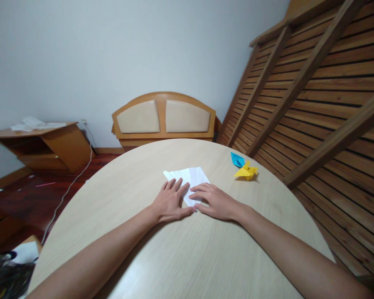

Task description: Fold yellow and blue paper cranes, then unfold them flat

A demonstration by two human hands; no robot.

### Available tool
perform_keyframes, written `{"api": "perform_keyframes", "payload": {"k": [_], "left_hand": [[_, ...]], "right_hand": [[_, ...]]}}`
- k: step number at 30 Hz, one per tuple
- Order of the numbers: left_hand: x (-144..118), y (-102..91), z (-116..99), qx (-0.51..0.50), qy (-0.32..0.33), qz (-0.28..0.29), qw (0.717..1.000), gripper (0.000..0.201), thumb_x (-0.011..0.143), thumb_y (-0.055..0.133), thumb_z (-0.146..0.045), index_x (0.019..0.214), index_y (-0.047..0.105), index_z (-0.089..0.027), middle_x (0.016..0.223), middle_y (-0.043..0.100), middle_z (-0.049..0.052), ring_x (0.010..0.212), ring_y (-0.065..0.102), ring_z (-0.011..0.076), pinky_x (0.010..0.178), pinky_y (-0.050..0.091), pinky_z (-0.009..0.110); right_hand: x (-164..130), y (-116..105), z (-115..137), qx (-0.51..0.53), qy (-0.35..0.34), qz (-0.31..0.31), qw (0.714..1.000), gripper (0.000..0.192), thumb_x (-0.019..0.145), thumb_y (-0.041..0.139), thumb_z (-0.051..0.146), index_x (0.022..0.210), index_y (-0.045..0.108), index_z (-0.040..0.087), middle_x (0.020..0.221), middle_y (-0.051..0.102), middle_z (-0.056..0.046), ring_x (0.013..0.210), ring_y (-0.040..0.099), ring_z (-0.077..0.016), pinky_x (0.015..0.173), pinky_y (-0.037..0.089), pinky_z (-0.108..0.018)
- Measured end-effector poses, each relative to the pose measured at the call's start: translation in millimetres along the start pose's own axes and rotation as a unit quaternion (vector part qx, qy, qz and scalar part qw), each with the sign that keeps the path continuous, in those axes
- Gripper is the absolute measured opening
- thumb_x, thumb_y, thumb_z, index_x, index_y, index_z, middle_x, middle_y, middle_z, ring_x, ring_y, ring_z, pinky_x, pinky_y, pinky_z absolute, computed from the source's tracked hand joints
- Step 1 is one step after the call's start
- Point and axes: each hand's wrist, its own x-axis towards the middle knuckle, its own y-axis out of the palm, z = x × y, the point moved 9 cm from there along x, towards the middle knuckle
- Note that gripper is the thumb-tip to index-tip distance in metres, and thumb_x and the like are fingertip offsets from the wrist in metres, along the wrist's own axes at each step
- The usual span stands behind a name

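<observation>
Home, a bedroom. Padded headboard (162, 120) at the far wall (174, 45), low wooden cabinet (67, 147) on the left, big slatted wood frame (299, 92) slanting on the right. Dark reddish floor (96, 166), round table (127, 187) near.

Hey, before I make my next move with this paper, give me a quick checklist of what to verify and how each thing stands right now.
1. White paper resting on the table: ok.
2. Left hand on the paper: ok, spread over its left part.
3. Right hand on the paper: ok, at its right side.
4. Yellow folded paper and blue folded paper apart from both hands: ok, off to the right and farther back.
5. Creases exactly aligned: cannot tell, the hands cover part of the sheet.
</observation>
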Motion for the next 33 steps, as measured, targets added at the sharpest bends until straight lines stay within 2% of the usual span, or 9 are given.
{"api": "perform_keyframes", "payload": {"k": [3, 6, 11, 23, 29, 33], "left_hand": [[0.3, -0.8, 0.4, 0.012, -0.002, -0.004, 1.000, 0.070, 0.090, 0.048, -0.060, 0.149, 0.041, -0.022, 0.156, 0.037, 0.015, 0.142, 0.033, 0.0402, 0.114, 0.027, 0.053], [0.7, -1.6, 0.5, 0.017, -0.004, -0.008, 1.000, 0.067, 0.090, 0.049, -0.052, 0.148, 0.042, -0.019, 0.156, 0.038, 0.015, 0.142, 0.034, 0.0398, 0.114, 0.028, 0.052], [1.0, -1.0, 0.1, 0.004, -0.008, -0.003, 1.000, 0.071, 0.088, 0.050, -0.060, 0.147, 0.042, -0.022, 0.157, 0.036, 0.013, 0.142, 0.032, 0.0406, 0.114, 0.027, 0.054], [2.1, 0.0, 0.2, 0.006, -0.015, -0.003, 1.000, 0.080, 0.087, 0.045, -0.072, 0.148, 0.042, -0.019, 0.155, 0.038, 0.015, 0.141, 0.033, 0.0419, 0.115, 0.027, 0.055], [2.9, 3.6, 1.8, -0.011, -0.026, -0.009, 1.000, 0.081, 0.086, 0.050, -0.070, 0.149, 0.041, -0.018, 0.156, 0.037, 0.016, 0.143, 0.031, 0.0413, 0.116, 0.026, 0.054], [2.1, 2.8, -3.1, -0.024, -0.002, -0.010, 1.000, 0.070, 0.089, 0.053, -0.063, 0.146, 0.045, -0.022, 0.156, 0.038, 0.014, 0.145, 0.030, 0.0362, 0.118, 0.026, 0.052]], "right_hand": [[0.2, -1.6, 2.7, -0.001, 0.000, -0.006, 1.000, 0.030, 0.090, 0.062, 0.036, 0.117, 0.068, 0.025, 0.126, 0.064, -0.008, 0.120, 0.055, -0.0257, 0.105, 0.040, -0.044], [0.5, -2.4, 3.6, -0.002, 0.008, -0.011, 1.000, 0.030, 0.087, 0.064, 0.035, 0.115, 0.067, 0.024, 0.124, 0.065, -0.008, 0.119, 0.055, -0.0258, 0.104, 0.041, -0.043], [0.4, -1.5, 1.6, -0.003, 0.020, -0.014, 1.000, 0.031, 0.085, 0.065, 0.036, 0.114, 0.066, 0.023, 0.124, 0.064, -0.008, 0.118, 0.055, -0.0270, 0.103, 0.041, -0.044], [-0.9, -1.5, 1.1, -0.002, 0.024, -0.010, 1.000, 0.038, 0.081, 0.069, 0.041, 0.114, 0.064, 0.023, 0.126, 0.061, -0.008, 0.120, 0.053, -0.0274, 0.104, 0.040, -0.045], [-0.6, -2.2, 4.2, -0.005, 0.012, -0.016, 1.000, 0.038, 0.081, 0.069, 0.040, 0.114, 0.063, 0.022, 0.123, 0.062, -0.009, 0.121, 0.053, -0.0273, 0.105, 0.039, -0.044], [-1.1, -3.6, 4.4, -0.003, 0.013, -0.015, 1.000, 0.039, 0.083, 0.068, 0.041, 0.116, 0.063, 0.021, 0.122, 0.064, -0.009, 0.120, 0.055, -0.0265, 0.105, 0.041, -0.043]]}}
